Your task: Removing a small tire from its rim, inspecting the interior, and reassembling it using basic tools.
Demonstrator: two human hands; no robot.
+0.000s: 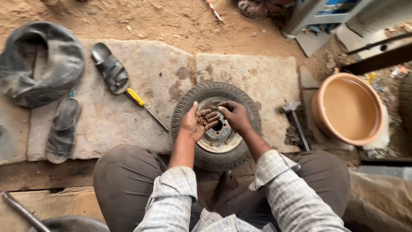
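Observation:
A small black tyre [216, 161] on a rusty metal rim [223, 136] lies flat on a stone slab in front of my knees. My left hand [198, 122] is palm up over the rim, cupping several small rusty nuts [202, 120]. My right hand [234, 115] hovers beside it, fingertips pinched toward the nuts in the left palm. Both sleeves are checked.
A yellow-handled screwdriver [143, 105] lies left of the tyre, a hammer [295, 116] to its right. Two black sandals [109, 68] and a black inner tube [40, 62] lie at the left. An orange basin [348, 107] of muddy water stands at the right.

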